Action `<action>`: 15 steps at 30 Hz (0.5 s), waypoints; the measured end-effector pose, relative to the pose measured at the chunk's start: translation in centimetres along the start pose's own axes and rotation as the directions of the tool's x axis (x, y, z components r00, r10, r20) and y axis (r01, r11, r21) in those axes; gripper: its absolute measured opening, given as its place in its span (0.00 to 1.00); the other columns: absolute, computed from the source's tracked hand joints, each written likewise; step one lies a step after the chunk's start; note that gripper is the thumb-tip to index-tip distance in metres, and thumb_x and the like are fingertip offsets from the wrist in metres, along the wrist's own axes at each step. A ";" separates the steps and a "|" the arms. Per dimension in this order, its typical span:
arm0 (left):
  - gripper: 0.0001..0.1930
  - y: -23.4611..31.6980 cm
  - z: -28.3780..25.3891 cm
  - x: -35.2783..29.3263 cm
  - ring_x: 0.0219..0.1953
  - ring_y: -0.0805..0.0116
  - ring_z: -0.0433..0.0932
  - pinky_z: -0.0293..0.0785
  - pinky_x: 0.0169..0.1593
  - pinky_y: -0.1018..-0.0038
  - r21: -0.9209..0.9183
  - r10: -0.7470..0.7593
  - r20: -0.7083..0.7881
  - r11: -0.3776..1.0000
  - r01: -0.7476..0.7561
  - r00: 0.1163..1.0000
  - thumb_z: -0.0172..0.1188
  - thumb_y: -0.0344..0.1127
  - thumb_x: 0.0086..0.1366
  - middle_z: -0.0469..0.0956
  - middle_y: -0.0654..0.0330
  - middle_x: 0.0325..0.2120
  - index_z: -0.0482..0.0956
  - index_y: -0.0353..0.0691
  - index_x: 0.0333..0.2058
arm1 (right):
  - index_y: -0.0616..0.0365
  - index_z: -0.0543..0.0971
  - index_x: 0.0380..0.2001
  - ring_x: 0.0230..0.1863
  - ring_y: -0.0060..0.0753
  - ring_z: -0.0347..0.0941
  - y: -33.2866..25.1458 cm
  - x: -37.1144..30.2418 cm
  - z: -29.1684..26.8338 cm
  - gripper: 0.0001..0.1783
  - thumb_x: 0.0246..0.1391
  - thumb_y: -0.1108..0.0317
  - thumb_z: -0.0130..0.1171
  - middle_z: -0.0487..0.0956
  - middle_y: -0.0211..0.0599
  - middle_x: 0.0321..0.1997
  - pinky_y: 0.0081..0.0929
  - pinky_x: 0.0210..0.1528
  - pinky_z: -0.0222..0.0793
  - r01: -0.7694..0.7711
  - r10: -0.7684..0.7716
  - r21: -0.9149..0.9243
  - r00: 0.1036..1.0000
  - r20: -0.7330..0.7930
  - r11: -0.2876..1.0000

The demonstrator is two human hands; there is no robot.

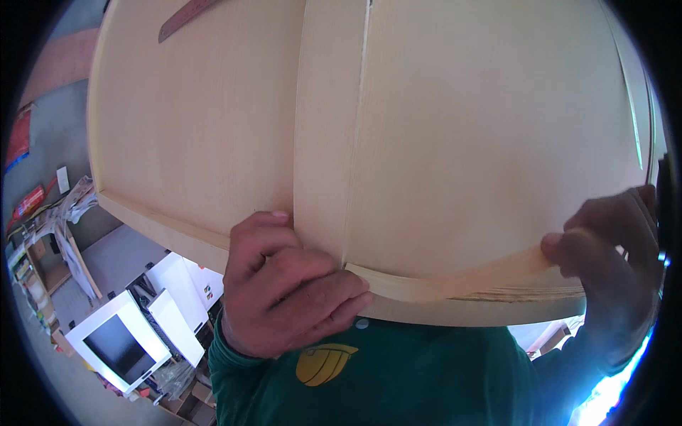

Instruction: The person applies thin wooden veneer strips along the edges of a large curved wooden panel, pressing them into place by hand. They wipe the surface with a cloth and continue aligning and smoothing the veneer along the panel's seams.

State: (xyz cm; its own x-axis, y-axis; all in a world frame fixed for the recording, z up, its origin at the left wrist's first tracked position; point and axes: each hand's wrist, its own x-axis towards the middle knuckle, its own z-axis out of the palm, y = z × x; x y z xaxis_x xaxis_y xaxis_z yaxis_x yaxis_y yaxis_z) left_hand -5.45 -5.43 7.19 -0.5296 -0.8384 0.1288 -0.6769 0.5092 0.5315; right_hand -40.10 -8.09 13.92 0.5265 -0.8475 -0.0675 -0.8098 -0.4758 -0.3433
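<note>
A large light-wood panel (483, 142) spreads before me, with a raised wooden rail (327, 121) running away from me across it. Along its near edge, a thin pale strip of wood edging (490, 275) stretches between my hands, slack and slightly bent. My left hand (288, 291) is closed at the near edge, by the rail's end, its fingers curled over the strip's left end. My right hand (614, 248) pinches the other end between thumb and fingers, lifted off the edge. Rough, layered wood (526, 292) shows beneath the strip there.
A reddish-brown ruler-like piece (186, 20) lies on the panel's far left part. A raised lip (167, 224) borders the left section. Below on the left are a white-framed screen (117, 344), white boxes (181, 284) and cluttered shelves (39, 295). Bright light glares at lower right.
</note>
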 end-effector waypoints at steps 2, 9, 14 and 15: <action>0.15 0.0 -0.1 0.2 0.42 0.56 0.77 0.81 0.58 0.45 0.034 0.021 0.013 0.999 -0.022 1.000 0.86 0.47 0.48 0.78 0.67 0.32 0.92 0.52 0.32 | 0.48 0.86 0.46 0.36 0.33 0.75 0.9 0.2 0.2 0.17 0.53 0.75 0.75 0.77 0.36 0.33 0.34 0.38 0.72 0.024 -0.024 0.002 1.000 0.015 1.000; 0.18 -0.1 -0.1 0.3 0.44 0.56 0.79 0.81 0.59 0.43 0.087 0.047 0.022 0.995 -0.048 0.999 0.84 0.54 0.53 0.79 0.65 0.33 0.91 0.50 0.32 | 0.50 0.84 0.53 0.42 0.41 0.78 5.5 -2.1 -1.3 0.22 0.59 0.84 0.64 0.81 0.42 0.39 0.37 0.45 0.79 0.112 -0.114 -0.030 0.992 -0.054 0.993; 0.15 0.5 -0.3 -0.5 0.41 0.68 0.77 0.77 0.58 0.57 -0.008 0.035 -0.358 0.999 -0.041 0.933 0.88 0.49 0.54 0.78 0.73 0.35 0.94 0.60 0.38 | 0.47 0.83 0.59 0.45 0.41 0.79 2.2 -3.4 -1.9 0.22 0.66 0.80 0.61 0.82 0.43 0.41 0.39 0.44 0.81 -0.045 0.045 -0.016 0.999 -0.019 0.999; 0.15 0.4 0.0 -0.7 0.40 0.70 0.76 0.76 0.56 0.59 0.003 0.062 -0.414 0.998 -0.067 0.908 0.88 0.50 0.54 0.78 0.74 0.35 0.95 0.61 0.39 | 0.46 0.83 0.60 0.44 0.41 0.80 1.8 -3.5 -1.6 0.22 0.66 0.79 0.62 0.82 0.43 0.41 0.39 0.42 0.81 -0.083 0.082 -0.018 0.996 -0.027 0.996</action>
State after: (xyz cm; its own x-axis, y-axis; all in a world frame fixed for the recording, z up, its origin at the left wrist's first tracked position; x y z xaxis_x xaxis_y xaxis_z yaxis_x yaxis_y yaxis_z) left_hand -5.32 -4.64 7.28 -0.3112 -0.8103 0.4966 -0.6416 0.5646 0.5192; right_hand -43.78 -6.32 15.02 0.4508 -0.8899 -0.0704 -0.8553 -0.4080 -0.3193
